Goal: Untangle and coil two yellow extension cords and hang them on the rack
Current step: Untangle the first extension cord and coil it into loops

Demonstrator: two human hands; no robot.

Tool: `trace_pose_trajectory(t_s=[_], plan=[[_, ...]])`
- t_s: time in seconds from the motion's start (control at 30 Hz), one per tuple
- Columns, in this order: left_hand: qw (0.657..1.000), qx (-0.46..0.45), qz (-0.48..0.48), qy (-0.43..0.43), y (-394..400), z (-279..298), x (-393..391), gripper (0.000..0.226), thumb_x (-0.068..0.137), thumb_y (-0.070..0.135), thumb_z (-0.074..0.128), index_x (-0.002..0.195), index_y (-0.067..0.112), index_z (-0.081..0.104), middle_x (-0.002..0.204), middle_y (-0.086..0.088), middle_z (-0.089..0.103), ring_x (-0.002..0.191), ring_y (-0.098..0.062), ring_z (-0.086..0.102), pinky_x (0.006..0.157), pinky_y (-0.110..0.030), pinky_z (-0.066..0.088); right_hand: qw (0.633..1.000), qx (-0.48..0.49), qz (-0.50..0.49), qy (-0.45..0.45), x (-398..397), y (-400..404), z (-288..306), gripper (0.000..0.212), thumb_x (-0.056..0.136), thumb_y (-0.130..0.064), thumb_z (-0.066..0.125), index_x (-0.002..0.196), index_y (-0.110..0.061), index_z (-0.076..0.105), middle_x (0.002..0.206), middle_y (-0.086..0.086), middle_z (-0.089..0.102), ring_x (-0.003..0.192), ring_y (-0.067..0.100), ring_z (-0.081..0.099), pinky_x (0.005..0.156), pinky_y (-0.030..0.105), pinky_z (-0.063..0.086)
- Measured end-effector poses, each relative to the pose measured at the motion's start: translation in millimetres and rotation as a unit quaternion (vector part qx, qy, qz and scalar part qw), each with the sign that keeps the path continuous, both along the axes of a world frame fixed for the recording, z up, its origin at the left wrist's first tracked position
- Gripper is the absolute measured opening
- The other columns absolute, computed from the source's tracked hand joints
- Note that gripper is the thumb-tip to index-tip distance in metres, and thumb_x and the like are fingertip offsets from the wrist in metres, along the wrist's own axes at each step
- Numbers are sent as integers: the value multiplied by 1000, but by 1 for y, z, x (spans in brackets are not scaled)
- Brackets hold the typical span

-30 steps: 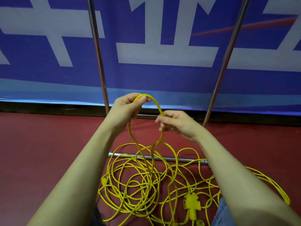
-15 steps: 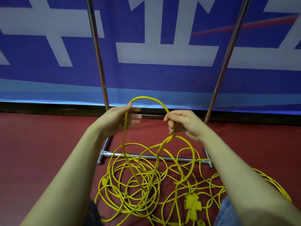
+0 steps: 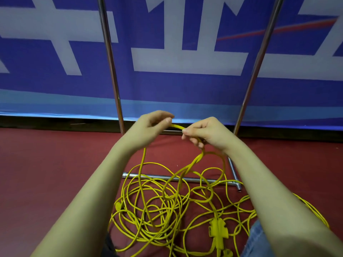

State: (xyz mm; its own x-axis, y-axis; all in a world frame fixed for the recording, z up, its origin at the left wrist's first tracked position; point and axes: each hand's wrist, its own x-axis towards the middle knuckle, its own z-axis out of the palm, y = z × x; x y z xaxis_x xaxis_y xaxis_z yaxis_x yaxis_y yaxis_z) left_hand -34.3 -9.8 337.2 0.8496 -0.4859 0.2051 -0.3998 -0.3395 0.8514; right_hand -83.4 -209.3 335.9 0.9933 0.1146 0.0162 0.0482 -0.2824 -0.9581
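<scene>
Held a short span of yellow cord between both hands above the tangle on the floor.

Left hand [image 3: 152, 125] curled, pinched the cord [image 3: 176, 126] between thumb and fingers, with one strand hanging from under it down to the floor. Right hand [image 3: 203, 132], just beside, gripped the same span with curled fingers, a loop dropping below it. Lay beneath in a loose heap on the red floor [image 3: 46, 173]: tangled yellow extension cords [image 3: 157, 206], draped across the rack's base bar [image 3: 152, 176], spreading out past the right forearm. Rested low right in the heap: a yellow socket block [image 3: 218, 231]. Rose behind against the blue banner [image 3: 167, 89]: two chrome rack uprights [image 3: 111, 71].
</scene>
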Motion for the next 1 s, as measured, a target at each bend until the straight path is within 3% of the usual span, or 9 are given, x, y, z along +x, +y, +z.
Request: trace_pose_trajectory(t_s=[0.1,0.2,0.3,0.4,0.5,0.6,0.7,0.83,1.0], plan=[[999,39,-6,3,-7,-3,-4,23,97,27,57,89,12,72,65,8,61,60,-1,50,61,-17,39,1000,-9,11,6,-1,-1,-1,20,88,-20,64,80,-3,72,54,3,53,45,11,47,49,18,41],[999,-34,10,38,-9,-3,-5,23,95,25,59,83,10,71,62,6,58,59,-2,45,58,-17,33,999,22,28,27,1,-6,-9,26,95,-25,53,87,-7,71,67,0,65,62,12,61,65,20,51],[991,-114,10,75,-10,-4,-5,24,96,22,57,79,8,67,52,11,43,50,-3,34,51,-16,28,997,5,33,64,5,-11,-27,32,99,-29,44,91,-15,71,89,-2,73,85,12,65,81,22,51],[975,-200,19,95,-7,-4,-2,27,97,22,53,80,8,67,51,6,42,49,-5,33,49,-14,28,989,-35,55,135,5,-15,-43,30,100,-28,43,104,-9,66,94,2,70,74,13,62,66,18,48],[956,-259,42,130,-3,-4,6,28,99,21,50,80,8,66,53,4,47,47,-6,33,48,-16,28,987,6,74,141,5,-20,-45,21,95,-23,53,95,-7,68,64,-2,60,48,8,43,48,18,34],[955,-247,54,157,3,-8,13,28,98,17,51,81,1,65,52,6,49,46,-6,36,48,-16,28,997,-43,-44,45,10,-26,-44,15,90,-19,62,83,-11,72,46,-12,39,47,6,32,47,21,28],[960,-223,42,161,3,-11,13,30,99,14,48,95,-13,59,49,10,48,47,-2,41,53,-19,27,989,-31,-144,-12,14,-30,-50,19,90,-20,63,75,-14,72,47,-10,41,50,10,31,48,24,26],[938,-292,12,186,-1,-4,8,27,99,18,44,84,-2,57,49,10,46,48,-3,40,54,-19,29,976,8,-216,-6,21,-36,-58,21,92,-21,61,78,-10,71,55,-1,38,48,9,30,43,17,23],[892,-395,-25,219,-6,7,2,31,83,31,50,75,13,74,47,10,41,45,-3,36,50,-14,32,941,43,-335,20,40,-36,-80,23,90,-17,64,69,-10,68,48,-3,42,37,2,35,36,10,24]])
